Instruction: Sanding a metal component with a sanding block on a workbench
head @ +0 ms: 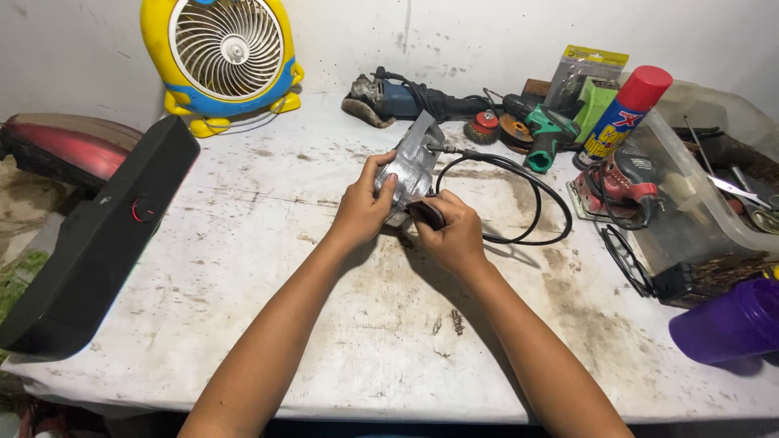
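My left hand (363, 207) grips the side of a silver-grey power tool body (414, 162) that lies near the middle of the stained white table (268, 268). My right hand (454, 235) is closed around a dark rounded part (428, 214) at the tool's near end. A black cord (527, 191) runs from the tool and loops to the right on the table. Both forearms reach in from the bottom edge.
A yellow fan (223, 57) stands at the back left, and a long black speaker (101, 235) lies along the left edge. At the back are an angle grinder (398, 99), wire brush wheels (487, 126), a green drill (545, 134) and a spray can (625, 113). A clear tool bin (706, 186) and purple cup (726, 324) sit right.
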